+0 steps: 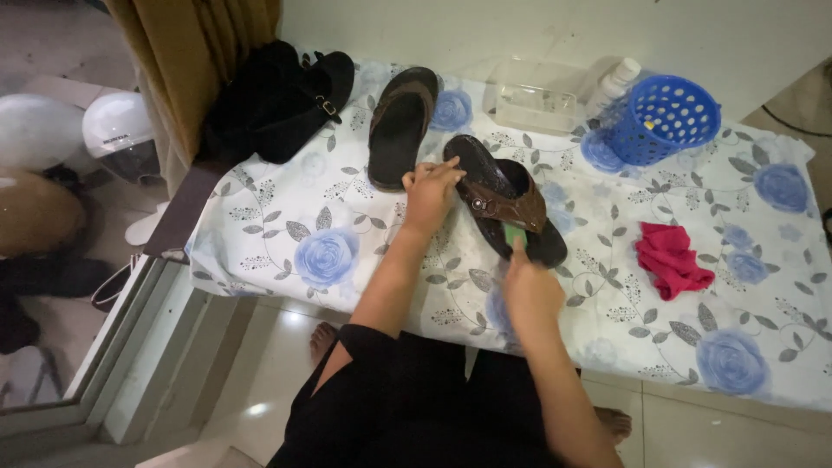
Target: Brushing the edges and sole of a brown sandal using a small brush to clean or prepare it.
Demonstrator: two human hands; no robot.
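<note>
From the head view we looked down on a table (286, 217) covered with a white cloth printed with blue roses, set against a pale wall. Our left hand (429, 195) lay on the heel end of a dark brown sandal (503, 208), its fingers (438, 171) spread and pressed flat over the sole's edge rather than curled round it; it seemed set there to pin the sandal down so that it would not slide on the cloth. The sandal lay slantwise near the middle of the table, strap side up, toe toward the near edge. Our right hand (530, 290) came in from the near edge with its fingers closed on a small green thing (515, 234), probably a brush or sponge, whose tip touched the sandal just below the strap. How tightly it was gripped we could not tell, since the hand's back hid the fingertips.

The second sandal (400, 126) lay just beside, toward the far edge, apart from the work. Black shoes (277, 104) were heaped at the far left corner by a curtain (186, 61). A clear plastic box (533, 100), a white bottle (617, 82) and a blue basket (666, 117) stood along the far edge, within reach. A crumpled red cloth (672, 258) lay toward the right side, well apart from both hands.
</note>
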